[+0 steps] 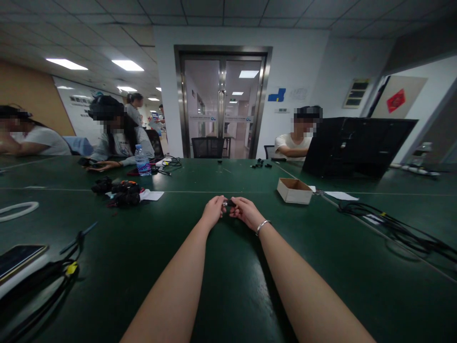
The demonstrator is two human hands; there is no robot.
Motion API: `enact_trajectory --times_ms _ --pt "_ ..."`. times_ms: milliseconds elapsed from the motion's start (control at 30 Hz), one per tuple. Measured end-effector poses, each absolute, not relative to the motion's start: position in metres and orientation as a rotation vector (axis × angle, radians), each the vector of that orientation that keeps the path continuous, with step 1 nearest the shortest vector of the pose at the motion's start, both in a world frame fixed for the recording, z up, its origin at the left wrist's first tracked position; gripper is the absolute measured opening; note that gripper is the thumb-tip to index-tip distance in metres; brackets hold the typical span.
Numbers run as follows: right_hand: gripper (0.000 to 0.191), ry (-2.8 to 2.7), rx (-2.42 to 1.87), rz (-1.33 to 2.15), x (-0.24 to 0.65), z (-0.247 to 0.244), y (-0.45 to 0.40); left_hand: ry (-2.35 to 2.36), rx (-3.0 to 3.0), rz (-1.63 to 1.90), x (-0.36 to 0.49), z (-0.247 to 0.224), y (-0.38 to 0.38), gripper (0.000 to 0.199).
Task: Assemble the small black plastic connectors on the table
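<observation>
My left hand (213, 212) and my right hand (247, 213) meet over the middle of the green table, fingers pinched. Between their fingertips is a small black-and-silver piece (230, 203), too small to name. The silver end lies at the left fingertips, and the right thumb and fingers grip the dark end. Whether it is one part or two joined parts I cannot tell. A silver bracelet (263, 226) circles my right wrist.
An open cardboard box (294, 194) stands right of my hands, near black cables (396, 228) and a large black monitor (357, 147). Leftward are black gear (123, 191), a water bottle (143, 162), a phone (19, 262) and coiled cable (66, 278). Several people sit across the table.
</observation>
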State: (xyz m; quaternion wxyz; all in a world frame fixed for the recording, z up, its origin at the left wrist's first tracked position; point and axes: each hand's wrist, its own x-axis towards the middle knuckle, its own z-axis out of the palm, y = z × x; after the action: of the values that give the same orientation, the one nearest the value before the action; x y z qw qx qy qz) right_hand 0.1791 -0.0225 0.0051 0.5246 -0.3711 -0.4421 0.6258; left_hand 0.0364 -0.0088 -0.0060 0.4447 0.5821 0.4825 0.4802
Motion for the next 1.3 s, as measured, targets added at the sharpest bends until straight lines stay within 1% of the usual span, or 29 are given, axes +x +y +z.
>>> enact_trajectory --times_ms 33,167,333,433,633,767,933,1033,1300 --pt "0.016 -1.058 -0.888 1.500 0.1791 0.0055 -0.0228 1.198 1.450 1.190 0.0364 -0.0065 -0.0084 0.030" --pt "0.013 -1.065 -0.887 1.502 0.1786 0.0059 -0.0228 1.217 1.482 1.203 0.0355 -0.0080 -0.0078 0.022" --pt "0.014 -1.057 -0.886 1.502 0.1780 0.0042 -0.0207 1.174 1.475 1.200 0.0344 -0.0103 -0.0075 0.030" --pt "0.013 -1.056 -0.892 1.499 0.1785 0.0035 -0.0201 1.203 1.502 1.208 0.0349 -0.0110 -0.0071 0.023" --pt "0.011 -1.069 -0.880 1.505 0.1786 0.0037 -0.0205 1.160 1.475 1.163 0.0365 -0.0081 -0.0085 0.030" --pt "0.013 -1.064 -0.892 1.502 0.1779 0.0043 -0.0208 1.200 1.478 1.173 0.0370 -0.0062 -0.0108 0.023" --pt "0.008 -1.079 -0.896 1.491 0.1778 0.0039 -0.0210 1.167 1.494 1.171 0.0369 -0.0074 -0.0103 0.029" --pt "0.010 -1.076 -0.899 1.490 0.1779 0.0031 -0.0203 1.202 1.484 1.174 0.0373 -0.0074 -0.0097 0.025" --pt "0.010 -1.057 -0.889 1.507 0.1785 0.0048 -0.0216 1.179 1.509 1.181 0.0364 -0.0058 -0.0119 0.026"
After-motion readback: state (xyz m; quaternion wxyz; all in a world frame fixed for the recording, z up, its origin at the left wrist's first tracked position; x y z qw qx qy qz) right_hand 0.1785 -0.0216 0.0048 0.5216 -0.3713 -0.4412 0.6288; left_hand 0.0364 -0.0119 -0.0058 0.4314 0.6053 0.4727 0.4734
